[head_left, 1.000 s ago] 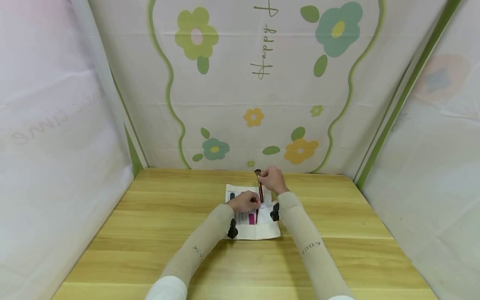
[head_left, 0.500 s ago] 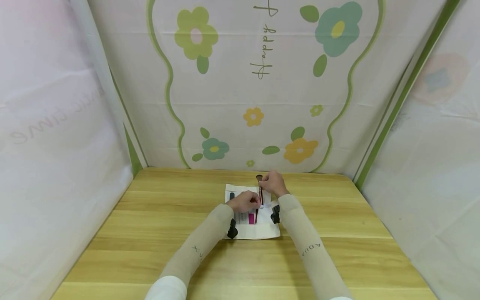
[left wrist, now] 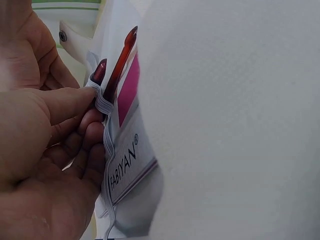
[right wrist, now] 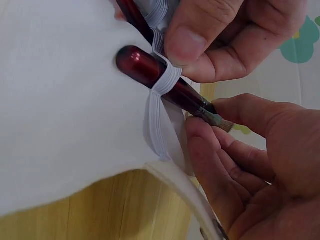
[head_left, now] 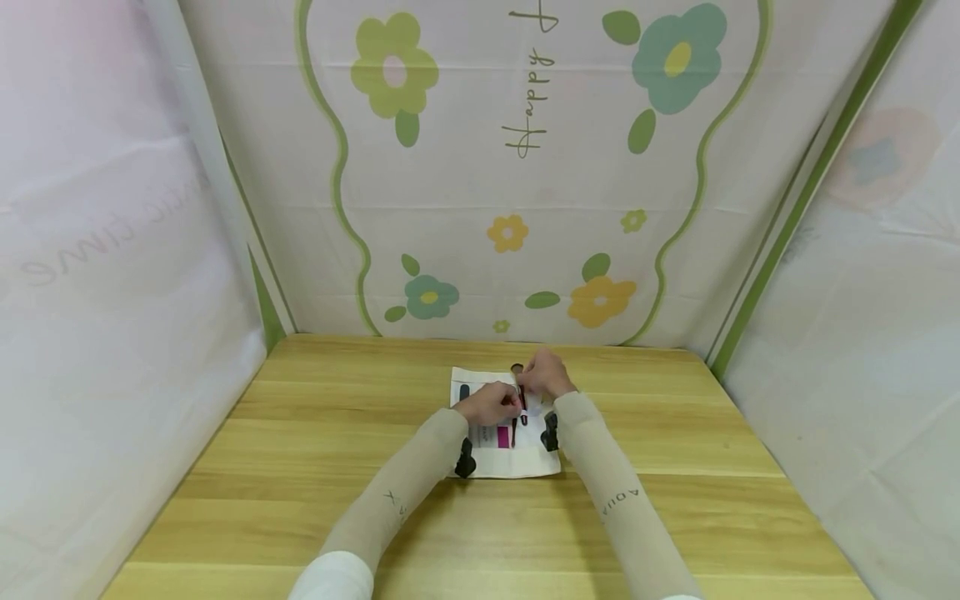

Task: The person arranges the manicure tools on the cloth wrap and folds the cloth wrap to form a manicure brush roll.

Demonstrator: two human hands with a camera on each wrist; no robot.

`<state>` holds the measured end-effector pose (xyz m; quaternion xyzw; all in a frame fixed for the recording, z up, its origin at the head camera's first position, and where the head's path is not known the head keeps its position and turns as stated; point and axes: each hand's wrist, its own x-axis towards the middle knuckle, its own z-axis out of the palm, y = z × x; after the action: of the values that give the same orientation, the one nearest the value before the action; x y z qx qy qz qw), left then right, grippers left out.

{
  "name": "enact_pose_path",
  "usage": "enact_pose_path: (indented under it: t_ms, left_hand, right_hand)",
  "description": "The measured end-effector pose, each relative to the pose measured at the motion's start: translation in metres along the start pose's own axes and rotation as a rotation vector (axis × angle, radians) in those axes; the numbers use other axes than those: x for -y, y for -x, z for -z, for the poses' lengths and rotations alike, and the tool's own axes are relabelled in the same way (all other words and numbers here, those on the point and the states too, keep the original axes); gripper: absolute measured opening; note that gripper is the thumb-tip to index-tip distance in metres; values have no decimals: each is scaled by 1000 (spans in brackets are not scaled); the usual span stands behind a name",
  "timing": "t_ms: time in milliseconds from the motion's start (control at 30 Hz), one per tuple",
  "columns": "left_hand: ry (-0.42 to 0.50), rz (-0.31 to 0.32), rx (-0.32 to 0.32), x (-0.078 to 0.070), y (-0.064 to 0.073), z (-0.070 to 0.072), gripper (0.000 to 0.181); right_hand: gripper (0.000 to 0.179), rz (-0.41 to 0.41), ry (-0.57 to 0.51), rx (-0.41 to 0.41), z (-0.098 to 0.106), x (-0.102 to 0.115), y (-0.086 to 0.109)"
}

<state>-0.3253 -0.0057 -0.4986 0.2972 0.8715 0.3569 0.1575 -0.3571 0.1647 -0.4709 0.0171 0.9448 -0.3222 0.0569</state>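
Observation:
A white fabric brush case (head_left: 517,463) lies spread on the table under both hands. In the right wrist view, my right hand (right wrist: 285,155) pinches a dark red makeup brush (right wrist: 140,67) near its bristle end. The brush's rounded handle end pokes out through a white elastic loop (right wrist: 167,80). My left hand (head_left: 489,403) pinches the elastic band beside that loop between thumb and fingers. Next to it, a thinner red-brown brush handle (left wrist: 122,62) sits under the same band. My right hand (head_left: 547,373) is at the case's far right part in the head view.
A printed FABIYAN card (left wrist: 129,162) with a magenta patch lies on the case. A dark object (head_left: 464,390) shows at its far left part. The wooden table (head_left: 360,517) ends at a patterned fabric wall (head_left: 465,175) behind.
My right hand has moved nearer to me, pushing the brush through the elastic loop, so its handle end now shows past the loop. My left hand has stayed in place.

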Motion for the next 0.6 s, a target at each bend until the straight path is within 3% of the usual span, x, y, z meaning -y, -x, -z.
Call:
enact_pose_path:
  t_ms: [300,600]
  left_hand:
    - [1,17,-7,-3,2,0,17]
    - [11,10,-6,-4,3,0,17]
  right_hand:
    - [30,-45,-2,64,3,-3,6]
    - [27,15,54,166,8,-5,9]
